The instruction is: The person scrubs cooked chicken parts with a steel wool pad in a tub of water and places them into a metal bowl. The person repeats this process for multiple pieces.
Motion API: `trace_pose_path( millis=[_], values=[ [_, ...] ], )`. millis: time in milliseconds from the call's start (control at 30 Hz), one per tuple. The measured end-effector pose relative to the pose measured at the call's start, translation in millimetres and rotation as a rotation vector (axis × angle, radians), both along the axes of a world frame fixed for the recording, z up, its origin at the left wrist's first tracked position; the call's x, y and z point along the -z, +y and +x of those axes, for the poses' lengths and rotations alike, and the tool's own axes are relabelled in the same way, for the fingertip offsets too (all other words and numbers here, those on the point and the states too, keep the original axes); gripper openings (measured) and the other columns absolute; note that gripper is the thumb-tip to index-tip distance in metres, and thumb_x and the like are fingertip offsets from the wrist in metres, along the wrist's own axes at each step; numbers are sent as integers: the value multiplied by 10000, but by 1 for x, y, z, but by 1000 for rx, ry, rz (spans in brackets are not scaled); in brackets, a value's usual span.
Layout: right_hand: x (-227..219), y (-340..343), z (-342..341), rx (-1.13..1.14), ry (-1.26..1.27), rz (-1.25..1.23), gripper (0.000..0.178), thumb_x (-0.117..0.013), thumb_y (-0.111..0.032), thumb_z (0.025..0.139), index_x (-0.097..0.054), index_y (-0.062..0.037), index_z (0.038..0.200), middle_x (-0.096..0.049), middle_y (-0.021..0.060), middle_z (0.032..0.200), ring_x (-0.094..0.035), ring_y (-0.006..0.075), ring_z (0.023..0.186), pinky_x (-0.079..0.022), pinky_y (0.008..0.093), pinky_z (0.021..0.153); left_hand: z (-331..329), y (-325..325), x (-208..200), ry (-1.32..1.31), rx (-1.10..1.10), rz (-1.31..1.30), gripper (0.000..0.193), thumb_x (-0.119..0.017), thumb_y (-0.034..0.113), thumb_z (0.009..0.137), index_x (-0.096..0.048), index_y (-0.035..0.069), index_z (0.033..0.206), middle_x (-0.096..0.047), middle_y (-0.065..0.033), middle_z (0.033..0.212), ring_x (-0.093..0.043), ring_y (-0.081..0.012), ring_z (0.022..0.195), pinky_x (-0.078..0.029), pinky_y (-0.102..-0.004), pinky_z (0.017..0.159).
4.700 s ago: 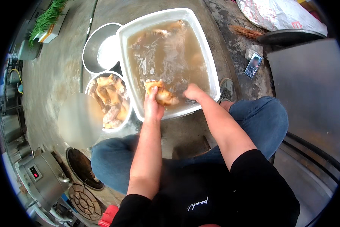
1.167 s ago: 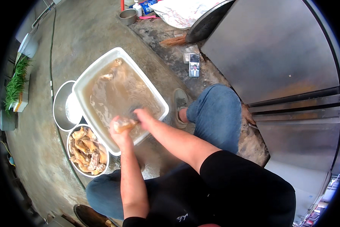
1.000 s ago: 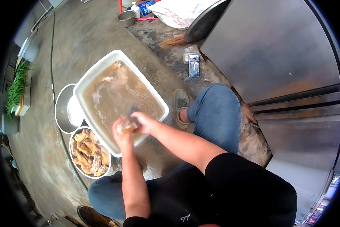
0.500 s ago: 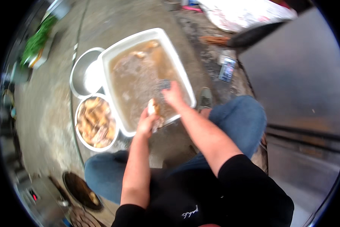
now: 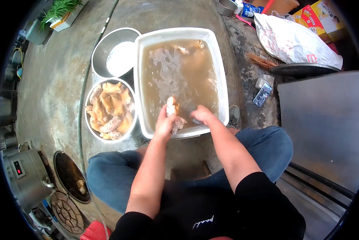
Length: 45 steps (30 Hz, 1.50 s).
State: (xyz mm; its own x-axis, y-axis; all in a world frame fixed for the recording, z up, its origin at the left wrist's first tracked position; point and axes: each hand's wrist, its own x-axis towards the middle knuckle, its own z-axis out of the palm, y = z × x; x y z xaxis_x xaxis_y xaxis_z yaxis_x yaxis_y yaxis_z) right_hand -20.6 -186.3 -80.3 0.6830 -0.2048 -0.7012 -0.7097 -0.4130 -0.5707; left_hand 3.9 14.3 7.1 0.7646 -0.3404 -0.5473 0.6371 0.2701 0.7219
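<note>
Over the near edge of a white tub (image 5: 224, 80) of murky brown water, my left hand (image 5: 164, 125) is closed around a pig's trotter (image 5: 172, 107). To its right, my right hand (image 5: 204, 115) grips a grey scouring pad (image 5: 195, 119), low at the water and partly hidden by the fingers. A few more pale pieces (image 5: 183, 50) break the surface at the tub's far end. Left of the tub, a round metal bowl (image 5: 87, 124) is heaped with yellowish trotters (image 5: 111, 102).
Behind the full bowl stands another metal basin (image 5: 100, 52), touching the tub. A hose (image 5: 82, 92) runs along the floor at left, near an open drain hole (image 5: 69, 176). On the right are a phone (image 5: 262, 95), a white sack (image 5: 291, 40) and a steel cabinet (image 5: 323, 116).
The view has shifted, so the tub sits straighter and further right. My right hand has brought the scouring pad lower, toward the tub's near edge. My left hand still holds the trotter.
</note>
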Motion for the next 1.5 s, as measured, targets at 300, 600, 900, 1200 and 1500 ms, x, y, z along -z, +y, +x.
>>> trace_pose_path(
  millis=[300,600,900,1200,1500],
  values=[
    [-88,51,12,250,-367,514,720,-756,-103,719,-427,48,1341,-618,179,1153,-619,260,1006,-504,367,883,-8,-2,24,60,100,74,491,-542,80,764,-490,61,1252,-596,-97,1047,-593,-225,889,-508,-336,710],
    [-93,71,-17,533,-531,279,622,-695,-156,749,-485,59,1293,-624,229,1145,-616,318,1055,-486,378,908,-23,-4,1,160,127,-67,464,-536,110,768,-538,28,1225,-613,-59,995,-600,-199,818,-500,-317,699],
    [-67,67,-20,818,-520,328,426,-609,-62,756,-575,27,1171,-664,161,1017,-653,251,919,-522,366,794,-36,-27,-19,-321,210,346,509,-573,61,769,-513,-2,1270,-629,-85,1017,-598,-152,830,-490,-282,701],
    [-108,56,-19,547,-510,456,484,-658,-52,737,-551,27,1203,-648,188,1093,-633,292,1012,-500,380,873,-25,-13,-2,-329,176,356,478,-575,44,803,-507,8,1274,-619,-57,998,-576,-107,788,-473,-244,661],
    [-63,56,0,953,-53,562,317,-588,-126,826,-624,9,1111,-658,213,1040,-646,308,979,-518,424,814,-41,-24,-19,-578,353,734,621,-654,154,745,-466,-18,1311,-639,-168,1108,-631,-274,990,-497,-365,858]
  ],
)
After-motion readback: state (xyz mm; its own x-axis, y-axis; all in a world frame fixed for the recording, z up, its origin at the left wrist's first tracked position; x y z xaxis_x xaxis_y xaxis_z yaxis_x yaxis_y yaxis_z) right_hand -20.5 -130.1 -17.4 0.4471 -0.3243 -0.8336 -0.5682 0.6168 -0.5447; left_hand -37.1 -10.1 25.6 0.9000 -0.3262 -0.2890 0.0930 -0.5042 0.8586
